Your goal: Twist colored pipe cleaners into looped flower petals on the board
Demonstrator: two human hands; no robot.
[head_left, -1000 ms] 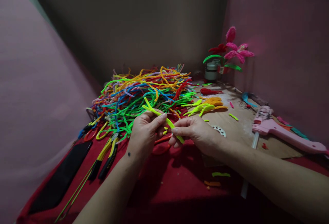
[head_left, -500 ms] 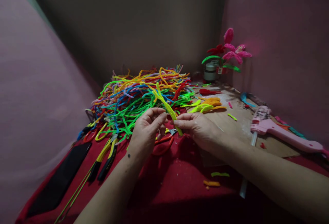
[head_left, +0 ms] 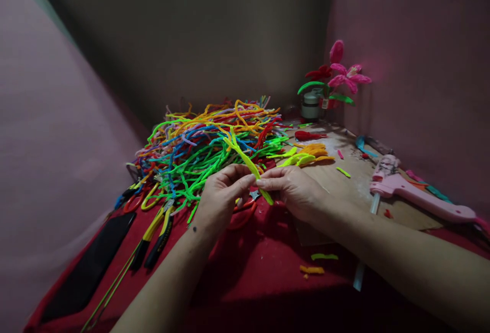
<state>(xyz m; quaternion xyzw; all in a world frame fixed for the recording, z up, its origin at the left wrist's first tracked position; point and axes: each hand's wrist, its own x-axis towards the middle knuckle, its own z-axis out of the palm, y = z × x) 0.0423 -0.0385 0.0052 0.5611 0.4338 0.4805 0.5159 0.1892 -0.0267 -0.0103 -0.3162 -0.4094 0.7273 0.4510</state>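
Note:
A bright yellow-green piece of bent pipe cleaners (head_left: 247,159) slants up and left between my hands, its upper end split into loose strands. My right hand (head_left: 296,190) pinches it near the lower end between thumb and forefinger. Close against it, my left hand (head_left: 224,193) also has thumb and forefinger closed on the piece. Its other fingers are curled and partly hidden. Beneath the hands lie scissors with red handles (head_left: 245,216), partly covered. Beyond them spreads a large heap of coloured pipe cleaners (head_left: 206,144).
Pliers (head_left: 156,233) and a black phone-like slab (head_left: 90,266) lie at left on the red cloth (head_left: 264,277). To the right are a pink glue gun (head_left: 421,195), yellow and orange pieces (head_left: 310,153) on a board, and pink fuzzy flowers (head_left: 348,75) at the back.
My left hand has moved right, up against my right hand, and its fingertips now meet the yellow-green piece. The view has shifted slightly.

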